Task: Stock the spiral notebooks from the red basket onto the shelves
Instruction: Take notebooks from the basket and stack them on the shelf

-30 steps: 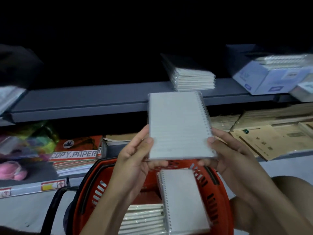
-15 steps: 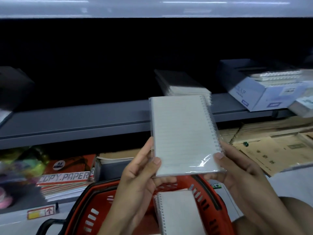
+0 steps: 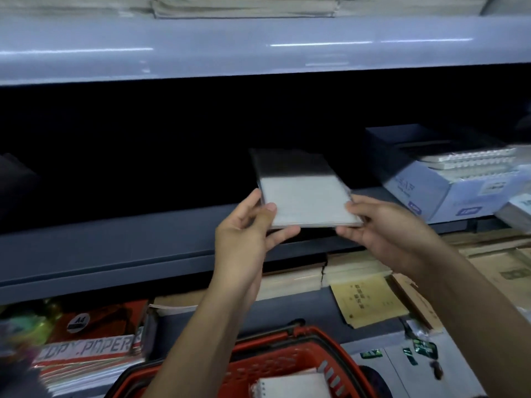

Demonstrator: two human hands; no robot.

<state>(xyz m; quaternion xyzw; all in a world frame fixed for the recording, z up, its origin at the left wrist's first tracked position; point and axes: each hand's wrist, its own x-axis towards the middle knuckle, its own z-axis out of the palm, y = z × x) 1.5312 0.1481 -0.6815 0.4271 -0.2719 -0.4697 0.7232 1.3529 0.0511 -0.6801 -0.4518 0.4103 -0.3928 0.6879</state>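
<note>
Two hands hold one spiral notebook (image 3: 306, 201) flat at the front of the grey middle shelf (image 3: 115, 239), its far half in the shelf's shadow. The left hand (image 3: 247, 234) pinches the near left corner, thumb on top and fingers beneath; the right hand (image 3: 382, 228) grips the near right corner the same way. Below, the red basket (image 3: 275, 360) sits near the bottom edge with another spiral notebook (image 3: 290, 386) inside. A pale blue box (image 3: 431, 193) of spiral-bound stock stands on the same shelf to the right.

Notebook (image 3: 309, 201) now flat, from upright, at dark middle shelf (image 3: 115, 245).
</note>
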